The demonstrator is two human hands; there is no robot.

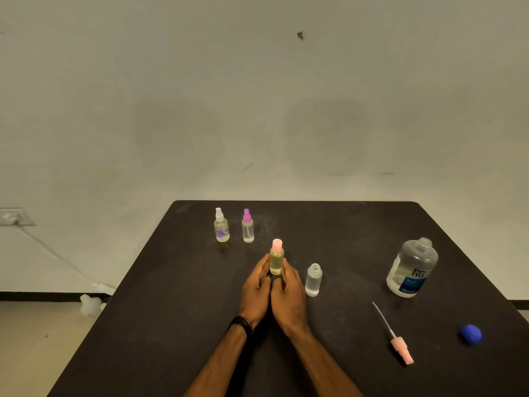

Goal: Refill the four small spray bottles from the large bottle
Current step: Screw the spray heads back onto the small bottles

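Pink-capped bottle [276, 257] upright mid-table [177, 282], left hand [255, 290] and right hand [287, 293] each pinching its sides. Seems refilled, being set down. Next: open bottle [313, 279] right of it needs pump [396, 338] screwed on.

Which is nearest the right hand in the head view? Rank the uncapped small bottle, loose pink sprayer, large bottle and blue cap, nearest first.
From the right hand:
1. Uncapped small bottle, just right of it.
2. Loose pink sprayer, lying right and nearer the person.
3. Large bottle, far right.
4. Blue cap, near the right edge.
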